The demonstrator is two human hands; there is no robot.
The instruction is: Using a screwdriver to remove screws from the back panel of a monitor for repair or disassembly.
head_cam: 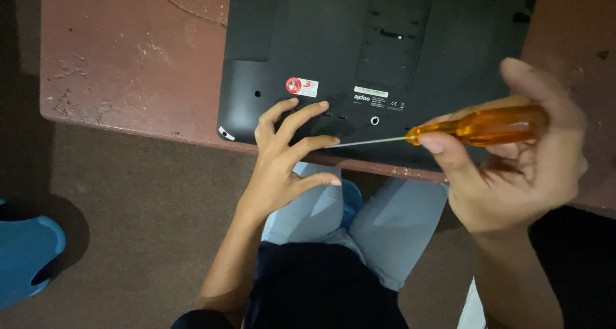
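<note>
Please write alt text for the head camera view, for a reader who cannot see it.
A right hand holds an orange-handled screwdriver, its thin shaft pointing toward the left hand, whose fingertips rest on the black back panel of a device on a worn reddish table.

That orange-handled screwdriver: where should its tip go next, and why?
Probably a slight advance to seat the tip. The right hand holds the orange-handled screwdriver with its thin shaft aimed at the black plastic device back, where the left hand's fingers rest.
</note>
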